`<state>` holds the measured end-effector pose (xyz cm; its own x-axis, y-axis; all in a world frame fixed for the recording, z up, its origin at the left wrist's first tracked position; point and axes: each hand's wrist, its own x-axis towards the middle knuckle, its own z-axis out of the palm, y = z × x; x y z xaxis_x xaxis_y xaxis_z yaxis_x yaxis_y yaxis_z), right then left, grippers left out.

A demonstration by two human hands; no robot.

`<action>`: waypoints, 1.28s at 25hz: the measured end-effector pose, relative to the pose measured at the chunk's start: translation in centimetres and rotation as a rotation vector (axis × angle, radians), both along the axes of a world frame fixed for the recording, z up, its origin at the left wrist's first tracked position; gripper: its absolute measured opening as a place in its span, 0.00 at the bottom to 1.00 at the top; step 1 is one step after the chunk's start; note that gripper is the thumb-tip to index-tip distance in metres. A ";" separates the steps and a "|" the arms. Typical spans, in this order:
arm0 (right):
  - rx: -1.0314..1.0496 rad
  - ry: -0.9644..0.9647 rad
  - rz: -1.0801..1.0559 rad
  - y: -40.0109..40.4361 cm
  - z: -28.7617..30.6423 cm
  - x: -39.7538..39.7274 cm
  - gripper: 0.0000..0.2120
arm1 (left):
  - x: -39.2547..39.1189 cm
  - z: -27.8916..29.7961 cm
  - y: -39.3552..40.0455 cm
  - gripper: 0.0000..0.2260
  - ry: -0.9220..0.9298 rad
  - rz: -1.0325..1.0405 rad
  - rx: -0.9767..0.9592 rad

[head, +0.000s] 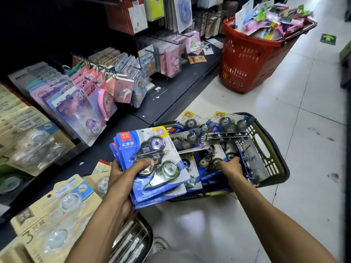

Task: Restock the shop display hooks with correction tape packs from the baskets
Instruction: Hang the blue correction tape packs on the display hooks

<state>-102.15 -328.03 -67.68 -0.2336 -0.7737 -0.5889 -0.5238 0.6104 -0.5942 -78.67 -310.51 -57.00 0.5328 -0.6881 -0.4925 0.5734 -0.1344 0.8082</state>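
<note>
Head view: we looked down at a shop floor of white tiles, with shelving on our left side.
Dark basket [273, 166]: it stood on the floor before us and held many blue correction tape packs [191, 138], lying loose and overlapping, some tilted against the far wall.
Red basket [248, 61]: it stood further away beside the shelf, well apart from the dark one, and was filled above its rim with mixed colourful packets [281, 19]; we could not tell what kind they were.
Third basket [133, 242]: only a dark corner showed at the lower edge, with something shiny inside that we could not identify.
Left hand [121, 179]: it gripped a stack of blue packs [152, 164], thumb pressed on the top blister, fingers under the stack; the stack was held over the near left corner of the dark basket.
Right hand [229, 166]: it reached into the dark basket, fingers on a pack [209, 162] there; whether they pinched it or only touched it we could not tell.
Writing on blue packs: "CORRECTION TAPE" along the lower edge, Chinese characters on a red tag and below it.
Display hooks [98, 65]: pink and purple packs hung there.
Beige packs [55, 211]: at lower left, with "3" and part of "correction tape" readable.
</note>
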 end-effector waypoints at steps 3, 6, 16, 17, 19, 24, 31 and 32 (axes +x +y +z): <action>0.064 -0.217 -0.137 -0.5 -2.4 0.0 0.26 | 0.4 -0.1 0.1 0.20 -0.011 0.026 0.006; 0.025 -0.228 -0.163 -0.2 -3.4 0.3 0.05 | 0.8 0.0 0.2 0.22 -0.033 0.047 0.011; -0.354 -0.480 -0.035 8.0 8.9 -2.6 0.13 | 0.9 2.0 1.6 0.25 -0.072 0.136 -0.013; -0.392 -0.550 -0.008 9.3 10.3 -2.4 0.13 | 0.9 2.5 1.9 0.25 -0.075 0.151 -0.022; -0.444 -0.687 0.044 11.5 13.0 -1.1 0.13 | 0.9 4.0 2.9 0.26 -0.084 0.193 -0.048; -0.391 -1.000 0.274 15.4 18.9 7.0 0.12 | 3.3 9.1 7.9 0.24 -0.116 0.263 -0.164; -0.341 -0.985 0.723 23.4 24.1 17.4 0.16 | 8.5 14.1 18.1 0.56 -0.158 0.324 -0.315; -0.344 -0.978 0.743 24.0 24.1 18.0 0.16 | 8.7 14.3 18.9 0.56 -0.170 0.322 -0.310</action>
<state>-84.19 -304.07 -43.54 0.7353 -0.6776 -0.0140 0.0719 0.0986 -0.9925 -69.96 -291.63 -42.73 0.7984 -0.5754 -0.1774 0.4024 0.2907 0.8681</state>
